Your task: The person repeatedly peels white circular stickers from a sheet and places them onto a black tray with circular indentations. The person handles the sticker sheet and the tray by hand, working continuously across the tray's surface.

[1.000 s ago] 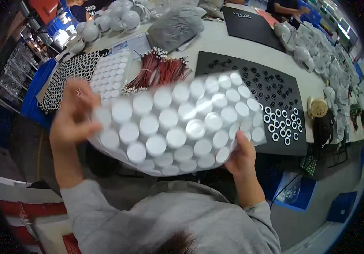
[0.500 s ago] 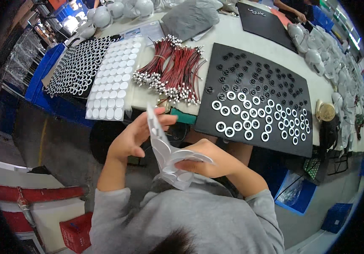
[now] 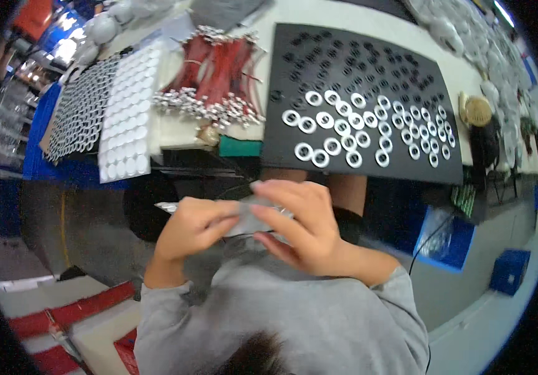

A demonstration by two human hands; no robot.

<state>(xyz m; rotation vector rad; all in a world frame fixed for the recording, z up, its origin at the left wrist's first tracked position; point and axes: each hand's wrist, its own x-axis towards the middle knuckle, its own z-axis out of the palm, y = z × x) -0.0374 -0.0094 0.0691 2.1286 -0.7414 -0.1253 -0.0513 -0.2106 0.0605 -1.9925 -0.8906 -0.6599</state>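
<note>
In front of my body a bent sheet of round white stickers [image 3: 248, 220] spans both hands. It looks grey and smeared by motion, and one end pokes out beyond my left wrist. My left hand [image 3: 193, 226] is closed round the left part of the sheet, thumb toward the middle. My right hand [image 3: 306, 228] grips the other part, its fingers partly spread over the sheet and blurred. On the table ahead lies a black board [image 3: 369, 165] with several black round parts, some of which carry white rings [image 3: 343, 127].
Left on the table are a flat sheet of white discs [image 3: 125, 125], a black sheet of rings [image 3: 81, 112] and bundled red-black wires [image 3: 219, 69]. A gold round object [image 3: 476, 110] sits right of the board. Blue bins [image 3: 445, 240] stand below at right.
My hands have come closer together, and the sheet, which stood upright and fanned, is now bent low between them. The view has shifted, so the table sits higher.
</note>
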